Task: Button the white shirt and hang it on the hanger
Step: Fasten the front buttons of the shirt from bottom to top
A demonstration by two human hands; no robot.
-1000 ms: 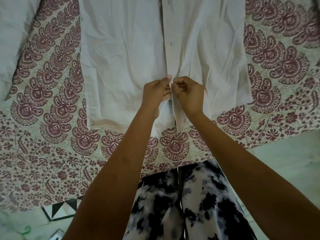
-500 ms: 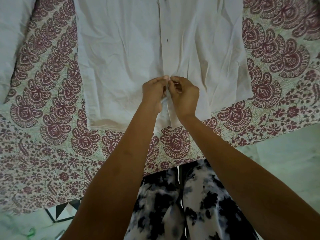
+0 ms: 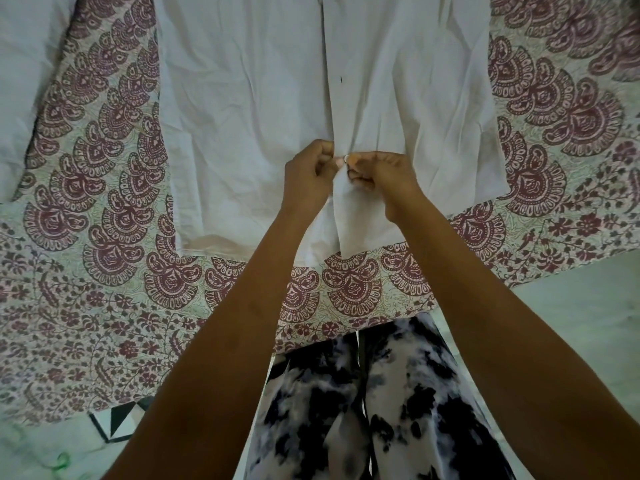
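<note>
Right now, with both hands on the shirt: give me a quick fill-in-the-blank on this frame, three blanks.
1. The patterned sheet lies ____ the white shirt.
2. The left hand and right hand pinch the shirt's front edges near its ____ hem.
3. The person's trousers are blotched black and ____.
Missing words: under; bottom; white.

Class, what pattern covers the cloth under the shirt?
The cloth has a maroon paisley print; head view.
</note>
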